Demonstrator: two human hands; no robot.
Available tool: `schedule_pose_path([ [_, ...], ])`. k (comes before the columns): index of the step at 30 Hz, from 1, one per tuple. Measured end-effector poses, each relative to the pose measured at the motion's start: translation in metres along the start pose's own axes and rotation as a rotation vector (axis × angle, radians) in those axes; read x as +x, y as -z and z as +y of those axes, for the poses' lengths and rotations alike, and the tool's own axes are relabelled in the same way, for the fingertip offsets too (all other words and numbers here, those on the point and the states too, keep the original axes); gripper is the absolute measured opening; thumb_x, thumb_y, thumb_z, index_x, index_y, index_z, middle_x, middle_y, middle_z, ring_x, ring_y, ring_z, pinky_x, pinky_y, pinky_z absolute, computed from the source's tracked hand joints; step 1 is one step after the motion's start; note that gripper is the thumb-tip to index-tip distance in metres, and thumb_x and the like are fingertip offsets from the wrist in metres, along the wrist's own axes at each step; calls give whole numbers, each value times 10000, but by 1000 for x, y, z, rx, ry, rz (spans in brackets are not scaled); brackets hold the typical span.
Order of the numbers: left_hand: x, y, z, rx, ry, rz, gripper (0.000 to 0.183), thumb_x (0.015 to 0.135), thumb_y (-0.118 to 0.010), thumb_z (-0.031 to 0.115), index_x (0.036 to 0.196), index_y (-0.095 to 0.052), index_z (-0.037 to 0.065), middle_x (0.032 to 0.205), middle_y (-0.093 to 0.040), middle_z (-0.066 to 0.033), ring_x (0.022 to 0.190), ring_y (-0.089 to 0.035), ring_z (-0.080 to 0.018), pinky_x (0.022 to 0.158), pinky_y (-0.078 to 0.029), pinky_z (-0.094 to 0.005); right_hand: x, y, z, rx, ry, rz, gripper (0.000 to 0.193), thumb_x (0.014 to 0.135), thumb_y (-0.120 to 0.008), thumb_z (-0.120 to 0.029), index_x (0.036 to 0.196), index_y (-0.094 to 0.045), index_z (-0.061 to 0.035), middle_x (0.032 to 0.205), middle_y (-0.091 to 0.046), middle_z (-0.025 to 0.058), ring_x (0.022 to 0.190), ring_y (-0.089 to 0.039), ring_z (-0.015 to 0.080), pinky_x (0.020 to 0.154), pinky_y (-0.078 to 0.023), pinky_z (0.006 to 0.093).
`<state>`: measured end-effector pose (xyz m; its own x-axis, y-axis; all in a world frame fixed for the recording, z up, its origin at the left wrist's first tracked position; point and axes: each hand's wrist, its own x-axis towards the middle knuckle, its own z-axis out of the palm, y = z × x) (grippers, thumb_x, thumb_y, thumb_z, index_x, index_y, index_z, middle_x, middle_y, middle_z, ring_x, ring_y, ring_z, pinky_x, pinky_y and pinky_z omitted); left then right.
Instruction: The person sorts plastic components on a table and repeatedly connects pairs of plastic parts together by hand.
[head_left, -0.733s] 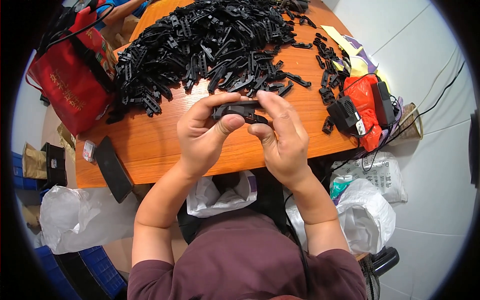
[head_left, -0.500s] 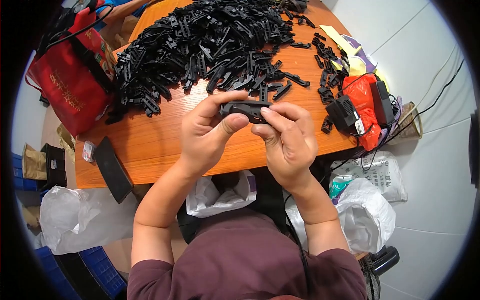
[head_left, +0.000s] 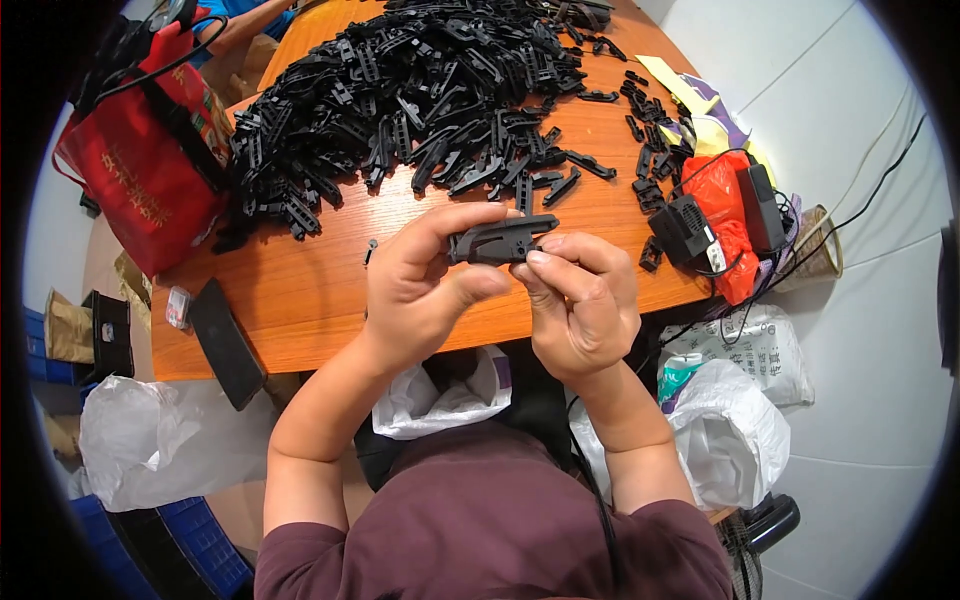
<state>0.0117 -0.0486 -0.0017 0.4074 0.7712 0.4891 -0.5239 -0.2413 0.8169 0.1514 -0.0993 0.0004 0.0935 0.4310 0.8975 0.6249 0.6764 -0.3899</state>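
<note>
A black plastic part (head_left: 500,241), long and slotted like a clip, is held up over the near edge of the wooden table. My left hand (head_left: 420,275) has its fingers behind the part's left end, with the thumb just below it. At the right end, my right hand (head_left: 588,300) pinches with thumb and forefinger; whether a smaller piece is also between those fingertips is hidden. Beyond both hands lies a big heap of similar black plastic parts (head_left: 400,110). Close to my left wrist a small dark piece (head_left: 371,251) rests on the table.
Small black pieces (head_left: 645,160) lie along the table's right side, by a black adapter (head_left: 685,232) and a red plastic bag (head_left: 718,205). At left are a red bag (head_left: 135,185) and a dark flat case (head_left: 226,340). A white sack (head_left: 440,405) opens below the table edge. Another person's arm (head_left: 240,25) shows at far left.
The black part has been tilted to show another side and lowered slightly. My left thumb has shifted off its face, while my right fingertips stay at its right end.
</note>
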Motion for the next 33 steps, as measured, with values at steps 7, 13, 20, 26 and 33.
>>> schedule_pose_path([
  [7, 4, 12, 2, 450, -257, -74, 336, 761, -701, 15, 1075, -586, -16, 1018, -634, -116, 942, -595, -166, 792, -489, -272, 9, 2, 3, -77, -108, -162, 361, 713, -705, -4, 1047, -569, -11, 901, -569, 133, 798, -611, 244, 645, -515, 317],
  [13, -4, 29, 1, 136, 7, -151, 384, 760, -698, -4, 1118, -559, -12, 1057, -620, -116, 958, -593, -166, 831, -482, -293, 5, 7, 2, -108, -63, -284, 349, 703, -717, -90, 1006, -568, 0, 798, -587, 109, 683, -593, 262, 568, -480, 330],
  [20, 27, 69, -17, 261, 378, -31, 515, 814, -650, 153, 1274, -465, 15, 1228, -520, -87, 1025, -539, -165, 842, -463, -312, -64, 8, -13, -105, -120, -801, 322, 674, -735, -188, 933, -607, -48, 727, -560, 49, 629, -571, 207, 531, -467, 300],
  [26, 64, 47, -76, 1372, -157, -59, 242, 751, -665, 165, 970, -650, 62, 871, -620, -115, 845, -585, -290, 736, -483, -378, -78, -5, -8, -73, -183, -686, 298, 702, -719, -224, 942, -631, -71, 715, -582, 54, 621, -586, 206, 516, -467, 312],
  [33, 60, 62, -79, 1399, -176, -527, 168, 699, -602, 28, 834, -679, 92, 870, -623, -65, 830, -559, -265, 737, -465, -354, 2, 11, 144, -638, -357, -546, 108, 808, -609, -122, 893, -670, -97, 866, -618, 97, 816, -610, 288, 697, -488, 366],
])
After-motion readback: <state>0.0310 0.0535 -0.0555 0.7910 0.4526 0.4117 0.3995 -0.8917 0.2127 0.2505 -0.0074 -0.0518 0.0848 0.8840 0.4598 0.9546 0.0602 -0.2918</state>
